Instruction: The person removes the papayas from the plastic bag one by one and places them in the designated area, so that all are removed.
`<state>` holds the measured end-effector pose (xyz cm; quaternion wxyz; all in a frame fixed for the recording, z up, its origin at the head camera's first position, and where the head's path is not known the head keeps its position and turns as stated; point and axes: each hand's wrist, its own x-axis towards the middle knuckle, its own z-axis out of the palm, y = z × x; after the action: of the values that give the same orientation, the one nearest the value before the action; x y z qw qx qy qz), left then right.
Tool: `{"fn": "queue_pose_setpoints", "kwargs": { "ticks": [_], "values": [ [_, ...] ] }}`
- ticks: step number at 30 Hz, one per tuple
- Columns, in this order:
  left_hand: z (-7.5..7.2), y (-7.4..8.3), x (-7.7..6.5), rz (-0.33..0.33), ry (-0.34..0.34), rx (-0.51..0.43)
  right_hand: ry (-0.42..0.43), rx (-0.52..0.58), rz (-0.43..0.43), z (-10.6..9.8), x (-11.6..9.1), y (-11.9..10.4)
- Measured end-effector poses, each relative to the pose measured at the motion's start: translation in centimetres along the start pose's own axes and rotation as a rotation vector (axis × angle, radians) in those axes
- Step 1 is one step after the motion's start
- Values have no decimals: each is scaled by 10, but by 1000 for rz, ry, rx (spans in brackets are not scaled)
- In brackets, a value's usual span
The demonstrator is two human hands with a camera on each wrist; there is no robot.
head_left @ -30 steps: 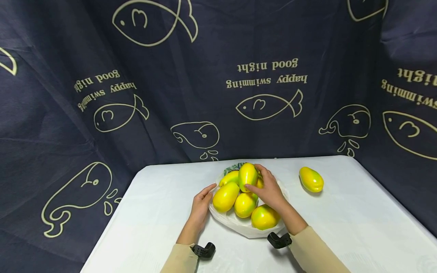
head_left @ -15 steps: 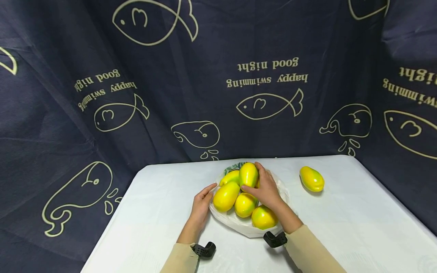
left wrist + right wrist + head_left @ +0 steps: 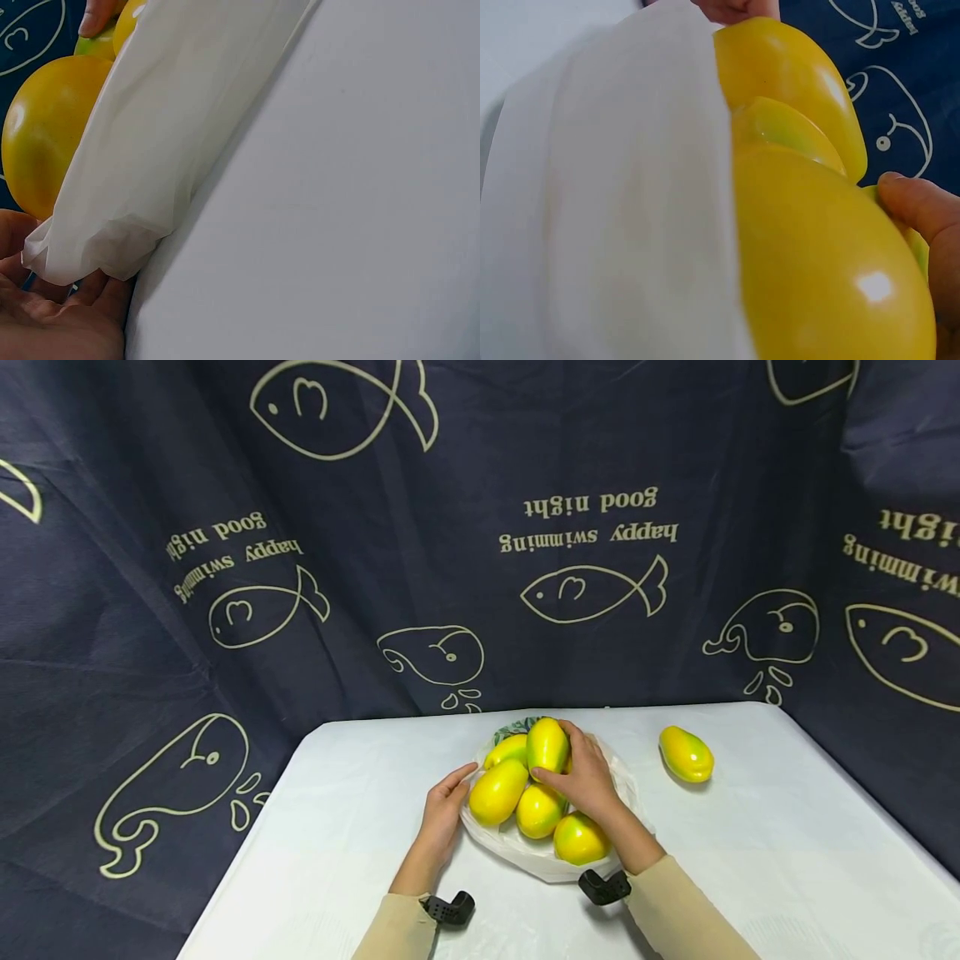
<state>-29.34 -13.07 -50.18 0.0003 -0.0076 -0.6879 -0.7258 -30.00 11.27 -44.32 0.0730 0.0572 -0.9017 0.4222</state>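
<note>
A white plastic bag (image 3: 517,852), its mouth rolled wide, holds several glossy yellow-green mangoes (image 3: 498,792). My right hand (image 3: 588,777) grips the topmost mango (image 3: 547,748), thumb at its near end and fingers along its right side. Part of another mango is hidden behind that hand. At the bag's left side rests my left hand (image 3: 442,814), its fingers loosely extended. In the left wrist view, the left fingers (image 3: 94,289) run behind the crumpled bag edge. The right wrist view shows the right thumb (image 3: 922,206) beyond a large mango (image 3: 825,262).
A single mango (image 3: 686,754) lies on the white-covered table (image 3: 772,827), right of the bag. Green-blue print (image 3: 516,729) shows at the bag's far edge. Behind the table hangs a dark blue curtain (image 3: 450,568) with fish and whale drawings. Black wrist cameras (image 3: 450,908) are strapped at both sleeves.
Over the last second the right thumb and forearm have shifted slightly left around the top mango. The left hand, the bag and the other mangoes look unchanged.
</note>
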Motion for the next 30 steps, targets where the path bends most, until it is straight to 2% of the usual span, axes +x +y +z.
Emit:
{"fn": "queue_pose_setpoints", "kwargs": {
  "ticks": [16,22,30],
  "values": [
    [2,-3,-2,13,-1,-7,7,57,-31,-10,-11,-1],
    [2,-3,0,15,-13,-9,36,126,-36,-21,-17,-2],
    [1,-2,0,15,-1,-6,55,201,-101,-34,-23,3]
  ]
}}
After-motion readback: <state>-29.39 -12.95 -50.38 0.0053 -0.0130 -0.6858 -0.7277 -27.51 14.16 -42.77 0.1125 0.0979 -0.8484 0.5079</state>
